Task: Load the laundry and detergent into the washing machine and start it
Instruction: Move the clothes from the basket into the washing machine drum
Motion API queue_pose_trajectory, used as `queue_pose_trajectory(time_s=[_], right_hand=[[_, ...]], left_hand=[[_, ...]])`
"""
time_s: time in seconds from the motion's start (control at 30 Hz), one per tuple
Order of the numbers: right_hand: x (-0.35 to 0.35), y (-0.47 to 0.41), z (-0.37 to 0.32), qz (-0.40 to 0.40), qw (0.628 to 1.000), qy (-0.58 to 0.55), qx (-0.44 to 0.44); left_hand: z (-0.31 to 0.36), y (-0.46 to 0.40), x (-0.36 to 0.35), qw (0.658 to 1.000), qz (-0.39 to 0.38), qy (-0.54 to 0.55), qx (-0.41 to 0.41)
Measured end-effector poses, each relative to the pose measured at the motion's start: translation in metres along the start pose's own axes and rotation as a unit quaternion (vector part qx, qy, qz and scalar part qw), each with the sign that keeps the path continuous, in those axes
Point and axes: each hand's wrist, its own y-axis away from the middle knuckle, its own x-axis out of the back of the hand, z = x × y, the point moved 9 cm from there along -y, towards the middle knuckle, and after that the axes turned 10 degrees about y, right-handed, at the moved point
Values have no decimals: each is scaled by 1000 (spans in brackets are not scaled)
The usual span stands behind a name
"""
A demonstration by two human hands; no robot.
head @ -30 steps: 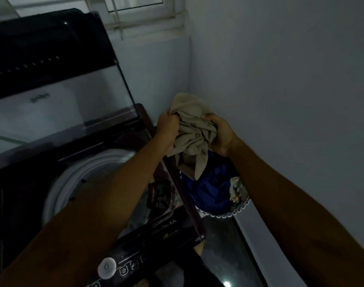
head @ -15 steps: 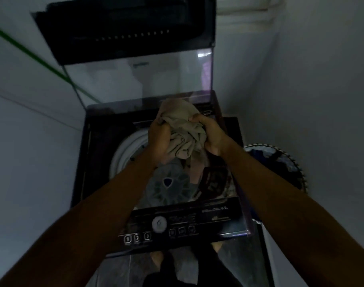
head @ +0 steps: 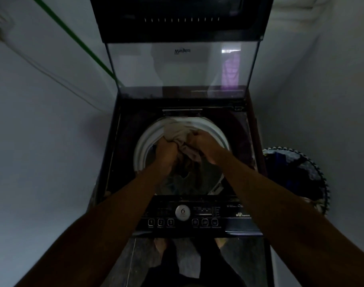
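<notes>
A black top-loading washing machine (head: 235, 224) stands in front of me with its glass lid (head: 181, 65) raised upright. A bunched beige cloth (head: 178, 132) hangs over the round white rim of the drum (head: 142, 141). My left hand (head: 165, 149) grips the cloth on its left side and my right hand (head: 206, 145) grips it on the right, both over the drum opening. Darker laundry lies in the drum below the hands. No detergent is visible.
A round laundry basket (head: 297, 179) with a patterned rim holds dark clothes on the floor to the machine's right. The control panel with a silver dial (head: 182, 212) and buttons faces me. Walls close in on both sides; a green line (head: 73, 38) crosses the left wall.
Both hands carried the beige cloth from above the basket leftward and down to the drum opening. The view has swung to face the machine squarely.
</notes>
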Motion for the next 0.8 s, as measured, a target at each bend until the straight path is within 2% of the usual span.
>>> queue_pose_trajectory(time_s=[0.13,0.3,0.37,0.47,0.53,0.67,0.73,0.8], right_hand=[[11,-1,0,74,993,88,35],[25,5,-3,104,943,297,107],[35,6,-1,113,930,334,100],[67,17,-7,162,934,306,87],[93,29,-12,198,943,252,91],[149,55,-15,274,928,227,109],[174,67,-10,324,918,205,104],[209,78,10,371,909,178,69]], left_hand=[[-7,-2,0,999,12,-50,11],[-6,-1,-4,993,81,-73,48],[-3,1,-23,993,41,-103,51],[6,18,-69,994,-37,-92,40],[15,23,-99,987,-77,-143,-12],[25,35,-157,963,-140,-202,-113],[28,39,-179,938,-159,-257,-171],[25,46,-215,890,-189,-343,-234]])
